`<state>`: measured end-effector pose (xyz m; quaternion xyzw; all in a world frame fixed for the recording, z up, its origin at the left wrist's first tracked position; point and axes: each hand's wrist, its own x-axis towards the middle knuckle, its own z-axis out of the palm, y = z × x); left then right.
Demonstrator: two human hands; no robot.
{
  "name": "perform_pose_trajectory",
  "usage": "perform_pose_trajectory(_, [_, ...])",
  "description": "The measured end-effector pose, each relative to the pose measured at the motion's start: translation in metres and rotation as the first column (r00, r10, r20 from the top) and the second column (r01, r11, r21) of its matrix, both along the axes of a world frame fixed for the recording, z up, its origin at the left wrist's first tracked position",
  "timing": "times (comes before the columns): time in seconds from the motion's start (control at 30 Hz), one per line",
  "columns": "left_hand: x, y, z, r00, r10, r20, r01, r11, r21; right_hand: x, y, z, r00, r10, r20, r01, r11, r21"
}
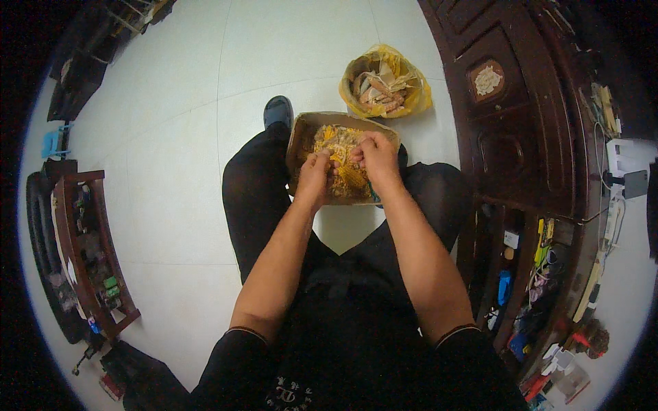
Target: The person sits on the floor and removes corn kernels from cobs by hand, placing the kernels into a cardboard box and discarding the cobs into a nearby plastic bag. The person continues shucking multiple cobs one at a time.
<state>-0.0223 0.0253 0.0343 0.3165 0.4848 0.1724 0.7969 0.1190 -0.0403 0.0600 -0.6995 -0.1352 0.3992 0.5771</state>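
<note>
Between my knees stands a cardboard box (304,128) with corn cobs and loose yellow kernels inside. My left hand (318,172) is over the left part of the box, fingers curled, with something small and pale at the fingertips. My right hand (376,154) is over the box's right side, its fingers bent towards the thumb; whether it holds anything cannot be told. Yellow corn cobs (350,176) lie below and between the hands. Just beyond the box is a bin lined with a yellow plastic bag (422,97), holding bare cobs and dry husks (383,90).
A dark wooden cabinet (498,149) with open shelves of small items runs along the right. A low wooden rack (97,246) stands at the left. My slippered foot (278,112) rests on the pale tiled floor (169,154), left of the box.
</note>
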Motion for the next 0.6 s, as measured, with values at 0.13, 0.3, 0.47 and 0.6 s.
perform_pose_trajectory(0.13, [0.002, -0.006, 0.018, 0.997, -0.048, -0.065, 0.053, 0.995, 0.079, 0.028, 0.017, 0.022, 0.992, -0.051, 0.116, 0.044, 0.997, 0.060])
perform_pose_trajectory(0.3, [0.004, -0.003, 0.016, 0.998, -0.043, -0.054, 0.044, 0.999, 0.011, 0.045, 0.029, -0.007, 0.897, -0.110, 0.428, 0.111, 0.994, 0.023])
perform_pose_trajectory(0.47, [0.008, 0.000, 0.011, 0.988, 0.066, 0.137, -0.046, 0.988, -0.146, 0.012, 0.002, -0.038, 0.919, 0.046, 0.393, -0.031, 0.999, -0.044])
perform_pose_trajectory(0.6, [0.001, 0.001, 0.002, 0.951, 0.082, 0.297, -0.029, 0.983, -0.181, -0.014, -0.003, -0.021, 0.974, 0.180, 0.139, -0.178, 0.984, -0.026])
